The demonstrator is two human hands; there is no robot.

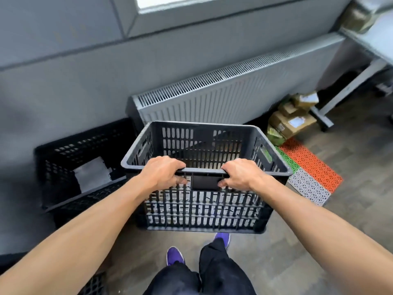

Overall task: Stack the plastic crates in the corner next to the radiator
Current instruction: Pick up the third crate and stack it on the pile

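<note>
Both grips are clenched on the near rim of the black slotted crate (204, 177): left hand (162, 172), right hand (240, 174). It is held above the floor (319, 241). A second crate (78, 169) sits at 9 o'clock, beside the radiator (234, 94).

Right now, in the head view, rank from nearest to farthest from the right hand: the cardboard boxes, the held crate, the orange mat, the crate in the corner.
1. Held crate: in the right hand grip, at its near rim.
2. Orange mat: floor, to the right.
3. Crate in the corner and cardboard boxes: too close to call; one far left, the other right by the radiator.
</note>
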